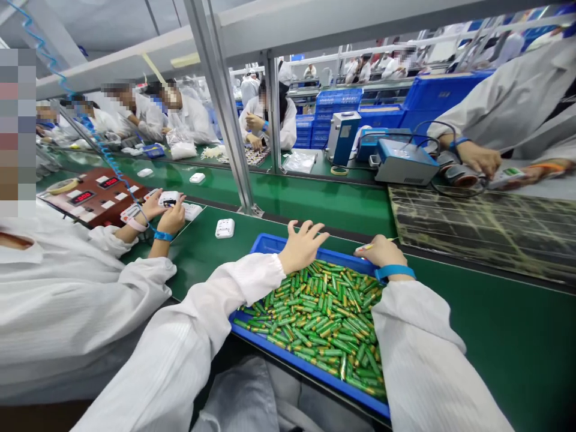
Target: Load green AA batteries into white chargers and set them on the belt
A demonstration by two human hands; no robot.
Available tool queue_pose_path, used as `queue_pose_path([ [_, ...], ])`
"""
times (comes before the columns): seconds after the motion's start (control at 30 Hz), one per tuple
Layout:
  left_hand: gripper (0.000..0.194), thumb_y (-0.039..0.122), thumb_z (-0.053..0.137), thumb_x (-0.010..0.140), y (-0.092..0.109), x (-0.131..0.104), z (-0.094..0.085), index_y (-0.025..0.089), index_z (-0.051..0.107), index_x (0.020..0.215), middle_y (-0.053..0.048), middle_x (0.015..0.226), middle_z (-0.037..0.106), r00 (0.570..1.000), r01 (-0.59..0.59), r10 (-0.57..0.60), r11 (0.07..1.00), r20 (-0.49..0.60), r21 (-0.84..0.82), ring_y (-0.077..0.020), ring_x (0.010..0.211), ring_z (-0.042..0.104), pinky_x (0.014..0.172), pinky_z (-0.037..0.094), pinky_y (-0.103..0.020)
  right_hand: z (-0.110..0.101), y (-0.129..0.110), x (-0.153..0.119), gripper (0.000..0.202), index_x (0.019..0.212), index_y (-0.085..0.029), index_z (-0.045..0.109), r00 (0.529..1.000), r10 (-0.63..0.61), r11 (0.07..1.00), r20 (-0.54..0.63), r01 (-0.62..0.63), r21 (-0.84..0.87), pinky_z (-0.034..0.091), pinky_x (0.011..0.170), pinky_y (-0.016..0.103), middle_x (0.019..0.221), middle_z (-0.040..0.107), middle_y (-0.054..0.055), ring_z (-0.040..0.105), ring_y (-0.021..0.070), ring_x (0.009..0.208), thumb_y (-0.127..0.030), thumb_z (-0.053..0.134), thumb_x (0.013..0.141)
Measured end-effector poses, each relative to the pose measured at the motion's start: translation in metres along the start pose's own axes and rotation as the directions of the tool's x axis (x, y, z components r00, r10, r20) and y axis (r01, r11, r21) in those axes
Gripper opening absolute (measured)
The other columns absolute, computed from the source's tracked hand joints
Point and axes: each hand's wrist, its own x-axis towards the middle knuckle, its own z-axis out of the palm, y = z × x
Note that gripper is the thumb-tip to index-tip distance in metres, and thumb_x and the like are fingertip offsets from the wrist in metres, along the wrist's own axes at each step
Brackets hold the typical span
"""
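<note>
A blue tray [310, 367] full of small green and gold cylinders [326, 312] sits in front of me at the bench edge. Over its far left part is my left hand [302, 245], fingers spread and holding nothing. My right hand [383, 252], with a blue wristband, is at the tray's far right corner, its fingers closed around a thin pen-like tool with a pale, reddish body. Part of that tool is hidden by the fingers. Left of the tray, a white square device [225, 228] lies on the green bench.
On the left, a co-worker's hands [168, 217] hold a white device near a brown panel [96, 195]. A metal post [229, 120] rises beyond the bench. A dark patterned board [477, 231] and a blue-grey box [405, 162] are at right, near another person's hands.
</note>
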Motion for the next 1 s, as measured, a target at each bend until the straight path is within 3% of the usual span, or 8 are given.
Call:
queue_pose_path([
  [0.13,0.042,0.033,0.056,0.090,-0.005,-0.002,0.000,0.024,0.055,0.131,-0.009,0.134,0.059,0.989,0.140,-0.146,0.941,0.005,-0.309,-0.0301,0.125,0.043,0.104,0.027,-0.055,-0.006,-0.014,-0.008,0.046,0.098,-0.018,0.056,0.971,-0.101,0.987,-0.218,0.126,0.101,0.052,0.079,0.045,0.103,0.065,0.019,0.066,0.0370,0.100,-0.043,0.074,0.064],
  [0.23,0.071,0.055,0.071,0.078,-0.007,0.004,-0.001,0.025,0.048,0.138,-0.010,0.130,0.060,0.967,0.253,-0.220,0.728,0.131,-0.637,-0.0309,0.122,0.043,0.105,0.030,-0.053,-0.015,-0.031,-0.030,0.052,0.092,-0.022,0.048,0.878,-0.076,0.874,-0.473,0.287,0.392,0.051,0.082,0.046,0.099,0.062,0.011,0.064,0.0319,0.095,-0.043,0.079,0.056],
  [0.3,0.090,0.064,0.074,0.070,-0.008,0.008,-0.002,0.024,0.041,0.144,-0.012,0.127,0.060,0.948,0.312,-0.202,0.452,0.244,-0.836,-0.0290,0.118,0.048,0.105,0.032,-0.050,-0.019,-0.046,-0.053,0.057,0.088,-0.024,0.044,0.850,-0.042,0.638,-0.525,0.427,0.640,0.052,0.083,0.044,0.097,0.061,0.006,0.064,0.0277,0.092,-0.044,0.082,0.051],
  [0.4,0.107,0.068,0.082,0.056,-0.007,0.009,-0.009,0.019,0.041,0.141,-0.011,0.114,0.061,0.922,0.378,-0.071,-0.050,0.380,-0.925,-0.0238,0.101,0.057,0.096,0.041,-0.043,-0.019,-0.069,-0.095,0.059,0.087,-0.025,0.039,0.861,-0.117,0.148,-0.496,0.509,0.848,0.055,0.085,0.043,0.109,0.061,0.007,0.066,0.0255,0.100,-0.042,0.086,0.054],
  [0.47,0.104,0.060,0.090,0.051,-0.007,0.007,-0.018,0.018,0.047,0.136,-0.009,0.107,0.061,0.920,0.387,0.028,-0.224,0.391,-0.895,-0.0202,0.092,0.058,0.089,0.044,-0.037,-0.016,-0.079,-0.120,0.059,0.088,-0.025,0.038,0.834,-0.176,-0.004,-0.523,0.531,0.848,0.055,0.088,0.043,0.118,0.060,0.009,0.063,0.0277,0.113,-0.035,0.087,0.056],
  [0.6,0.098,0.039,0.098,0.044,-0.010,0.001,-0.038,0.022,0.052,0.129,-0.007,0.116,0.058,0.933,0.360,0.103,-0.325,0.346,-0.874,-0.0226,0.105,0.057,0.090,0.044,-0.032,-0.011,-0.081,-0.145,0.061,0.093,-0.026,0.040,0.730,-0.266,-0.055,-0.630,0.641,0.766,0.054,0.095,0.047,0.133,0.053,0.013,0.053,0.0324,0.131,-0.021,0.088,0.056],
  [0.77,0.101,0.028,0.101,0.027,-0.019,-0.005,-0.043,0.025,0.047,0.111,-0.006,0.119,0.052,0.937,0.348,0.147,-0.331,0.316,-0.877,-0.0288,0.118,0.052,0.094,0.042,-0.035,-0.004,-0.069,-0.137,0.058,0.095,-0.028,0.042,0.628,-0.394,-0.042,-0.670,0.716,0.696,0.050,0.098,0.059,0.131,0.057,0.012,0.058,0.0359,0.124,-0.019,0.087,0.058],
  [1.0,0.088,0.034,0.098,0.042,-0.036,-0.006,-0.036,0.023,0.039,0.105,-0.012,0.124,0.051,0.977,0.211,0.013,-0.155,0.211,-0.965,-0.0290,0.121,0.052,0.100,0.041,-0.040,0.012,-0.056,-0.104,0.049,0.099,-0.028,0.052,0.683,-0.507,0.132,-0.526,0.664,0.736,0.044,0.105,0.056,0.132,0.062,0.011,0.058,0.0330,0.125,-0.036,0.085,0.065],
])
